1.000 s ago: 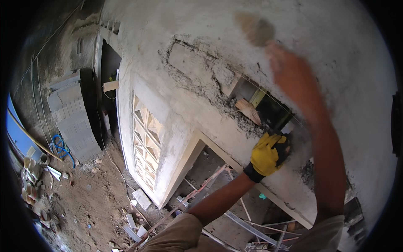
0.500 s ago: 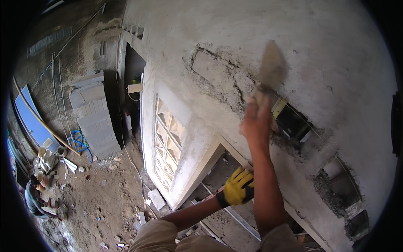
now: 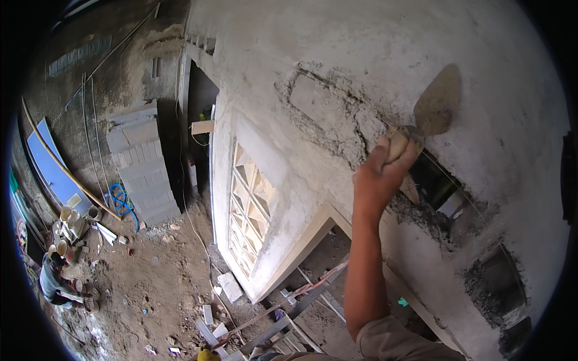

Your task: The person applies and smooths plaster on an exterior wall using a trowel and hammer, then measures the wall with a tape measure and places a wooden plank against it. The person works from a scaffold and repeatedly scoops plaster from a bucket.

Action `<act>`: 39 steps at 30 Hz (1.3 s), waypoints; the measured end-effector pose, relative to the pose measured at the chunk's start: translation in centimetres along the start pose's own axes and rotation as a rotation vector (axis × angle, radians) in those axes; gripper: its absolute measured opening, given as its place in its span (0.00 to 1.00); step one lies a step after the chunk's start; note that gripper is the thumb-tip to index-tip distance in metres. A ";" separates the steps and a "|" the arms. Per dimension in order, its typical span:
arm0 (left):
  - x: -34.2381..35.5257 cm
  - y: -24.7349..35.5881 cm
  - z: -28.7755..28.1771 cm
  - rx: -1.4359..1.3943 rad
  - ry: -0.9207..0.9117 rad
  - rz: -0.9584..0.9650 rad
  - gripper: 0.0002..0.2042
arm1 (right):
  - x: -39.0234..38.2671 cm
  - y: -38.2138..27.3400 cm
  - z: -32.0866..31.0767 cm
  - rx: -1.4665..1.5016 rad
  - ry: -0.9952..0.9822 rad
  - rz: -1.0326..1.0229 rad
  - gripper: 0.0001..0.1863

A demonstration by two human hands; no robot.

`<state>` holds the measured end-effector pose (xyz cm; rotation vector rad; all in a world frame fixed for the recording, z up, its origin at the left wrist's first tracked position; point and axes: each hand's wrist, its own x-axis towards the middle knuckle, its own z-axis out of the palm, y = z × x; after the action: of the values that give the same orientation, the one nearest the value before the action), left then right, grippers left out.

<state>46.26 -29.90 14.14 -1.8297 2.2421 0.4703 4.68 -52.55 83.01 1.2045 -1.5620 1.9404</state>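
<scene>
The right hand (image 3: 388, 168) is held up out front, bare, fingers curled into a snug grip, wrist tipped rightward. The right forearm (image 3: 366, 271) is raised pretty much upright. The left hand (image 3: 208, 355), gloved in yellow, is mostly cut off at the bottom edge, so its pose can't be made out.

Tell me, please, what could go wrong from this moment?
The bare right hand might scrape its knuckles, because it grips the grey, leaf-shaped metal trowel close to the rough, broken grey plaster. That plaster looks crumbly, so bits could drop into the dark, roughly rectangular wall opening nearby.
</scene>
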 end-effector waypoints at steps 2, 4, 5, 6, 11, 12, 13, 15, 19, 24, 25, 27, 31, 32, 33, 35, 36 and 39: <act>-0.4 -0.9 -0.9 0.166 -0.040 -0.016 0.23 | 0.3 2.1 1.9 -0.128 -0.021 -0.049 0.24; -0.1 -0.6 -1.7 0.251 0.099 -0.019 0.24 | 1.6 3.3 6.5 -0.192 -0.091 -0.050 0.26; 0.7 2.1 -7.3 -0.640 0.143 -0.385 0.12 | 2.1 3.0 8.1 -0.211 -0.095 -0.025 0.27; 3.7 3.2 -5.6 -0.638 0.269 -0.349 0.11 | 2.9 3.0 8.5 -0.197 -0.081 -0.037 0.27; 8.8 10.3 -11.1 -1.174 0.302 -0.186 0.09 | 1.3 0.6 5.4 -0.043 -0.125 0.010 0.23; 9.3 10.0 -9.2 -1.231 0.403 -0.055 0.08 | 0.1 0.0 4.7 0.076 -0.086 -0.013 0.22; 8.0 13.6 -13.5 -1.108 0.328 -0.012 0.08 | 0.1 2.0 2.0 0.110 0.000 -0.048 0.21; 6.5 14.2 -13.0 -1.421 0.309 0.045 0.07 | -0.8 0.1 0.2 0.244 0.144 -0.001 0.20; 3.8 13.1 -11.6 -1.355 0.160 0.009 0.10 | 2.0 4.9 5.1 -0.048 -0.136 -0.119 0.25; -0.4 8.1 -9.3 -0.816 0.096 -0.129 0.13 | 0.6 2.6 7.2 0.021 -0.201 0.132 0.27; -0.9 6.0 -6.4 -0.823 0.148 -0.162 0.14 | 0.1 2.0 6.1 0.263 -0.096 0.127 0.27; -1.7 1.4 -0.4 -0.353 0.075 -0.127 0.16 | -0.1 2.6 3.6 -0.032 -0.162 -0.042 0.24; -4.6 0.9 0.3 -0.378 -0.243 -0.381 0.16 | -5.6 3.2 -6.1 0.134 -0.220 -0.106 0.22; -5.3 -0.5 1.3 -0.265 -0.290 -0.271 0.16 | -7.7 3.9 -7.2 0.166 -0.218 -0.113 0.23; -5.4 -1.6 2.7 -0.160 -0.322 -0.157 0.16 | -9.5 4.0 -8.4 0.202 -0.216 -0.128 0.23; -5.3 -2.7 3.9 -0.053 -0.392 -0.042 0.15 | -12.7 3.3 -9.6 0.296 -0.304 0.067 0.25; -4.7 -3.1 3.9 -0.059 -0.416 -0.048 0.15 | -13.1 4.3 -9.1 0.235 -0.263 -0.018 0.25; -1.8 -3.0 4.1 -0.201 -0.256 -0.182 0.14 | -12.3 7.7 -5.2 0.020 -0.291 -0.059 0.24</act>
<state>49.41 -27.28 10.68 -1.9190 1.8997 0.8680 4.02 -47.46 68.47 1.5816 -1.6253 1.8102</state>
